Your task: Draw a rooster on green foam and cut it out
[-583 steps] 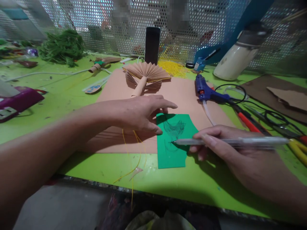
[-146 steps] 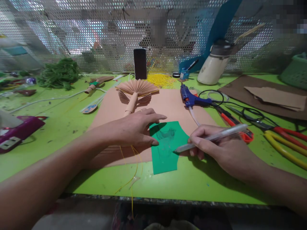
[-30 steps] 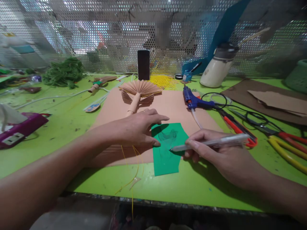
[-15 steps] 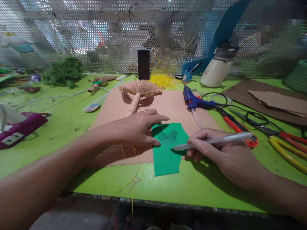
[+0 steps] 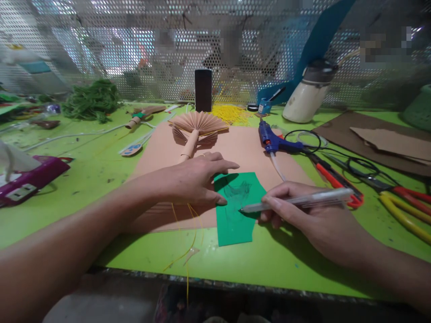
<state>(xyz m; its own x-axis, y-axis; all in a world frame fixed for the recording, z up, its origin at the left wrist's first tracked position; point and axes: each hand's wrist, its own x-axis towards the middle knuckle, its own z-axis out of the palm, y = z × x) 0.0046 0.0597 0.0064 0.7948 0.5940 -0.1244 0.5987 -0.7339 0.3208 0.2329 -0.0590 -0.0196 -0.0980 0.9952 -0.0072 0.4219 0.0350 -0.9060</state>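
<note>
A piece of green paper with dark sketch lines lies partly on brown paper sheets, its lower part over the green table. My left hand rests at its left edge, thumb on the paper and fingers stretched out. Between the fingers of my right hand is a pen with a clear barrel, its dark tip on or just above the drawing. Beyond my left hand lies a pleated brown paper fan shape with a rolled paper stem. Yellow strands trail out below my left wrist.
A blue hot glue gun, a red cutter and yellow-and-red-handled scissors lie at the right. Further back stand a dark phone and a pale bottle. A purple power strip sits at the left.
The view has shifted very slightly. My left hand stays on the green paper, and the pen tip remains at nearly the same spot of the drawing.
</note>
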